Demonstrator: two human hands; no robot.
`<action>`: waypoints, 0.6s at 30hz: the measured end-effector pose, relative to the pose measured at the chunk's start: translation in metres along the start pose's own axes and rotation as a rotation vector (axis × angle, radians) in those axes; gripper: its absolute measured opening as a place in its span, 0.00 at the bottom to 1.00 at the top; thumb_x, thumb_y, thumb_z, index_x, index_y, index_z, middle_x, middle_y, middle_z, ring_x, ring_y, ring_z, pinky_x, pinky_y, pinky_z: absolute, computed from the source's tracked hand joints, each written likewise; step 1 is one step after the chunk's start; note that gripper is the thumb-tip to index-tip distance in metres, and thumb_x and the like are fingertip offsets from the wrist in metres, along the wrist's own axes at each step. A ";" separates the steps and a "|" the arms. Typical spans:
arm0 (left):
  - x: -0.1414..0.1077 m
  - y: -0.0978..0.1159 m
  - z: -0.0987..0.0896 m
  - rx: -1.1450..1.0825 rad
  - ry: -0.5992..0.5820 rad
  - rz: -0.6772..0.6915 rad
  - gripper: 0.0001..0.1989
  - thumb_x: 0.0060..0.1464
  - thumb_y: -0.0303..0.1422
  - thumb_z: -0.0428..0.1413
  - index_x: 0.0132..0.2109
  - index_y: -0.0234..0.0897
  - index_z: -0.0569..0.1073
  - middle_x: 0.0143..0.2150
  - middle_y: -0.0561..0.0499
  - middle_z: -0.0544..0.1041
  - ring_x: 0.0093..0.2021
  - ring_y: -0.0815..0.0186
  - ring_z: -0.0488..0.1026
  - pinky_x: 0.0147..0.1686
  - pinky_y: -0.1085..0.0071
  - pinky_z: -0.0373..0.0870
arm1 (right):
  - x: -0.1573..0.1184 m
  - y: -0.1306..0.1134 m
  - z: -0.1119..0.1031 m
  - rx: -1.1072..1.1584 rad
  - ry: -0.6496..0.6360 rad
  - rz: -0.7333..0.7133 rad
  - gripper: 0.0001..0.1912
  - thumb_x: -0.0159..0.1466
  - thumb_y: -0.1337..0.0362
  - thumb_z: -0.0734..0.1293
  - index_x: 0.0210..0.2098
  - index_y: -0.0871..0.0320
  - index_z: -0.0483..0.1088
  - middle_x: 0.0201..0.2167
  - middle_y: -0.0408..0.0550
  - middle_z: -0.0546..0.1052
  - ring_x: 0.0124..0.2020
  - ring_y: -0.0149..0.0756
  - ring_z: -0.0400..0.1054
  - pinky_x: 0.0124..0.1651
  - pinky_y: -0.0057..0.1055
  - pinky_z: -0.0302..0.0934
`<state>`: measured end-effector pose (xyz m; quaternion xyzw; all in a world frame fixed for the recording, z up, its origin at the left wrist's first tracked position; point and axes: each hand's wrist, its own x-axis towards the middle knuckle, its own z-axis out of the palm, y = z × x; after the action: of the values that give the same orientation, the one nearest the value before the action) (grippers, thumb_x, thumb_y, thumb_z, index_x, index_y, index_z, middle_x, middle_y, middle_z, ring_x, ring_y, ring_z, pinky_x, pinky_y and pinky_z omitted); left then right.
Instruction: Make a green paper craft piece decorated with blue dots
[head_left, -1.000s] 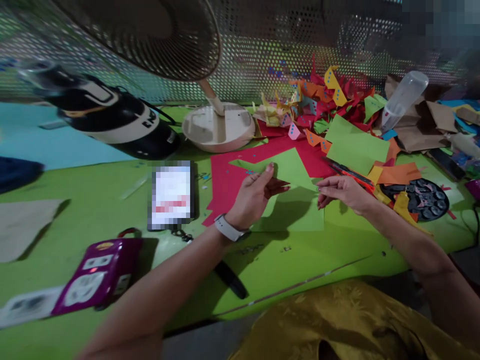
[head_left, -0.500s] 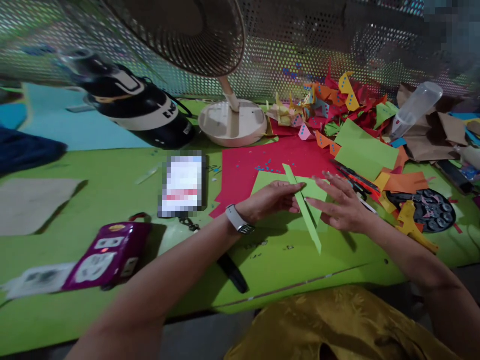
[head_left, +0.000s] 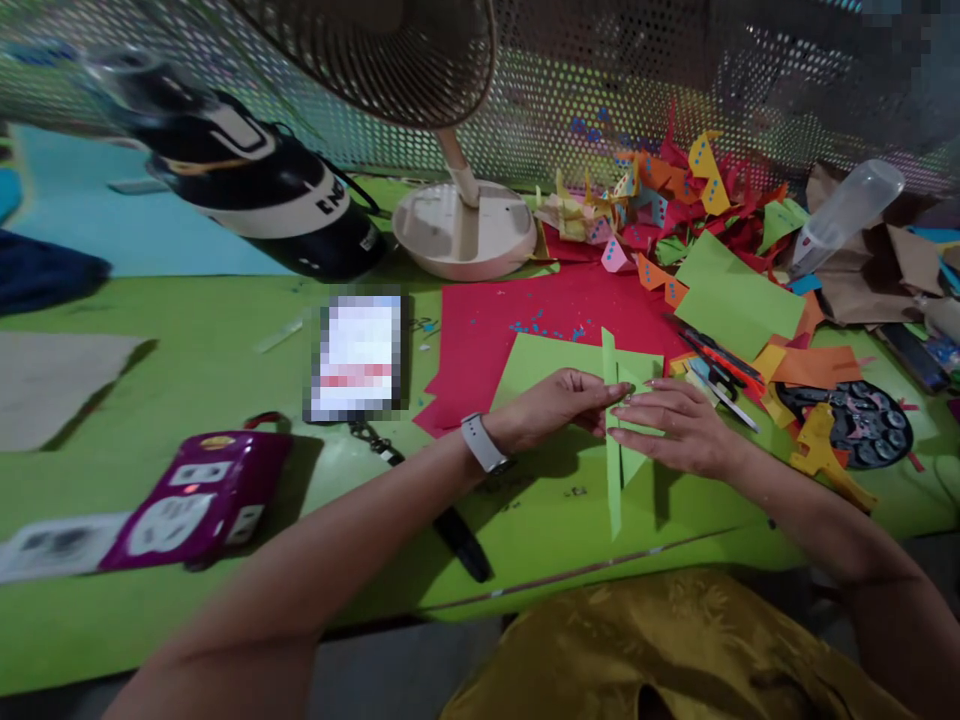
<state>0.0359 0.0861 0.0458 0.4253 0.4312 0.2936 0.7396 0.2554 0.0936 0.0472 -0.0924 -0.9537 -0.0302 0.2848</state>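
A folded green paper (head_left: 613, 470) stands nearly upright between my two hands, its long narrow edge running toward the table's front. My left hand (head_left: 574, 400) pinches it near its middle, between thumb and fingers. On its right side my right hand (head_left: 679, 425) has its fingers together, their tips touching the paper. A flat green sheet (head_left: 536, 365) lies under and behind the hands, partly on a red sheet (head_left: 480, 325). Another green sheet (head_left: 739, 295) rests behind my right hand.
Scissors (head_left: 716, 365), a yellow glue gun (head_left: 817, 450) and a black palette (head_left: 874, 425) are at the right. Folded paper pieces (head_left: 667, 200) heap up behind. A fan base (head_left: 465, 230), a bottle (head_left: 277, 200), a phone (head_left: 356, 355) and a purple device (head_left: 202, 495) stand or lie leftward.
The folded green paper has turned from a slant to nearly upright in view. The right hand's fingers have come closer together and onto the paper. The camera view has shifted slightly.
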 end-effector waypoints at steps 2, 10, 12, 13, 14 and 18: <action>0.001 -0.002 0.000 -0.004 -0.002 -0.003 0.22 0.38 0.51 0.68 0.21 0.37 0.74 0.18 0.56 0.72 0.20 0.73 0.67 0.26 0.75 0.67 | -0.002 0.000 0.002 0.083 -0.009 0.031 0.16 0.67 0.70 0.65 0.51 0.47 0.73 0.49 0.42 0.80 0.54 0.33 0.72 0.65 0.37 0.61; 0.001 -0.007 0.004 -0.046 0.032 0.054 0.22 0.41 0.50 0.67 0.22 0.35 0.74 0.20 0.56 0.72 0.22 0.74 0.67 0.28 0.76 0.68 | -0.002 0.005 0.009 0.129 -0.065 0.029 0.14 0.68 0.69 0.63 0.50 0.48 0.73 0.48 0.39 0.81 0.53 0.27 0.73 0.64 0.35 0.61; 0.000 -0.007 0.007 -0.067 0.078 0.079 0.21 0.40 0.49 0.68 0.22 0.35 0.74 0.21 0.57 0.73 0.23 0.74 0.67 0.29 0.76 0.69 | -0.002 0.006 0.009 0.131 -0.062 0.059 0.14 0.69 0.68 0.62 0.49 0.47 0.73 0.47 0.38 0.81 0.50 0.27 0.74 0.65 0.36 0.59; -0.001 -0.007 0.008 -0.086 0.104 0.089 0.21 0.39 0.49 0.69 0.23 0.35 0.74 0.21 0.57 0.73 0.23 0.74 0.67 0.29 0.75 0.70 | -0.001 0.005 0.009 0.127 -0.042 0.073 0.14 0.69 0.68 0.62 0.49 0.46 0.74 0.46 0.37 0.82 0.49 0.27 0.75 0.66 0.37 0.58; -0.001 -0.008 0.009 -0.110 0.127 0.096 0.21 0.39 0.48 0.69 0.23 0.35 0.74 0.22 0.57 0.73 0.24 0.73 0.68 0.30 0.74 0.71 | -0.001 0.004 0.009 0.120 -0.009 0.085 0.14 0.69 0.69 0.62 0.48 0.46 0.74 0.44 0.37 0.82 0.48 0.28 0.76 0.68 0.38 0.55; -0.004 -0.009 0.014 -0.179 0.202 0.135 0.20 0.39 0.47 0.69 0.24 0.36 0.73 0.23 0.58 0.72 0.26 0.72 0.70 0.36 0.71 0.73 | 0.002 0.000 0.008 0.104 0.094 0.207 0.14 0.69 0.68 0.61 0.47 0.46 0.75 0.38 0.38 0.83 0.44 0.32 0.77 0.70 0.44 0.50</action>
<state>0.0467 0.0733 0.0433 0.3541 0.4460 0.4209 0.7061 0.2498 0.0949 0.0414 -0.1741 -0.9248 0.0445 0.3352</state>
